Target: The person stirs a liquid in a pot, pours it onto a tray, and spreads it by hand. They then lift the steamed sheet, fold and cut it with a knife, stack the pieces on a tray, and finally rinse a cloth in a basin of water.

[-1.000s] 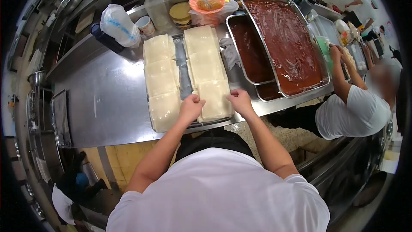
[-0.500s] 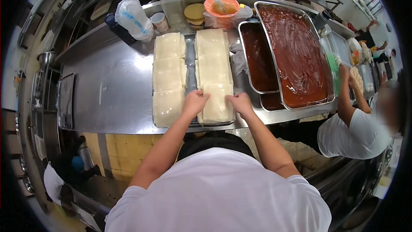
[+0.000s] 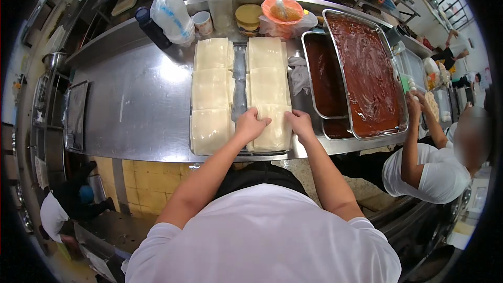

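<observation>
Stacks of pale square dough sheets lie in two columns of three on a metal tray (image 3: 239, 81). At the lower right stack (image 3: 271, 131), my left hand (image 3: 252, 126) pinches the upper left edge of the sheets. The fingers of my right hand (image 3: 299, 124) are closed on the upper right edge of that same stack. The lower left stack (image 3: 210, 130) lies flat beside my left hand. Above the stack between my hands is the middle right stack (image 3: 267, 86).
Trays of dark red-brown filling (image 3: 367, 73) overlap at the right. Along the back stand a dark bottle (image 3: 152, 27), a clear bottle (image 3: 220, 5), a cup (image 3: 203, 22) and an orange bowl (image 3: 282, 10). A co-worker (image 3: 429, 170) is at the far right.
The view has shifted a little, so the table's items appear farther right. Both my hands remain at the lower right stack. The co-worker's hands have come closer together.
</observation>
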### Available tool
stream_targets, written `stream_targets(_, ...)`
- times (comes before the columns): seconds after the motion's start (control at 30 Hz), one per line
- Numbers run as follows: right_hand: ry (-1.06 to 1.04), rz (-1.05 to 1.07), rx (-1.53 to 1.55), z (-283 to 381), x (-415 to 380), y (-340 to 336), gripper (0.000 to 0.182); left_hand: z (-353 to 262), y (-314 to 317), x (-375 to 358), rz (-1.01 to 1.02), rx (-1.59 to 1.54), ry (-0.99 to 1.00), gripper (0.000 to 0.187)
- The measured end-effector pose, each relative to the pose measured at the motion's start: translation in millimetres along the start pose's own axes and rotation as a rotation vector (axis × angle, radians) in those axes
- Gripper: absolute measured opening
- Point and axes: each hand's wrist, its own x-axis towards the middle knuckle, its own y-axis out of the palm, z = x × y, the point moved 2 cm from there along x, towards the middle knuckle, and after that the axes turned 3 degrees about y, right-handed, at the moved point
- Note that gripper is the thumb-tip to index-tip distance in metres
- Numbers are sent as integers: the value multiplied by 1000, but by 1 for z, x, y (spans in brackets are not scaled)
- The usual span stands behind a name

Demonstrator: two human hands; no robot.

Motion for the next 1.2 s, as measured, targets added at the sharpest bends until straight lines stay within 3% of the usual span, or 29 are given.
stream_targets(0.17, 9, -14, 32, 10, -11, 0, 32, -19, -8, -15, 236, -696, -290, 30)
stream_targets(0.27, 44, -33, 123, 10, -20, -2, 29, -2, 2, -9, 248, -545, -110, 26)
stream_targets(0.37, 102, -17, 210, -4, -20, -8, 27, -14, -4, -14, 241, -418, -117, 27)
stream_targets(0.47, 11, -35, 50, -20, -21, -13, 25, 10, 14, -3, 327, -922, -390, 31)
stream_targets(0.77, -11, -113, 27, -42, -54, -30, 27, 12, 27, -11, 351, -910, -345, 38)
stream_targets(0.97, -99, -161, 32, -38, -68, -47, 33, -20, 19, -38, 403, -1042, -329, 31)
stream_targets(1.07, 112, 89, 392, -23, -76, -43, 37, -24, 16, -54, 494, -1147, -429, 34)
stream_targets(1.1, 325, 259, 475, -4, -86, -45, 45, -22, 14, -60, 518, -1182, -434, 36)
stream_targets(1.2, 572, 533, 921, 28, -109, -35, 49, -14, 10, -72, 566, -1222, -443, 41)
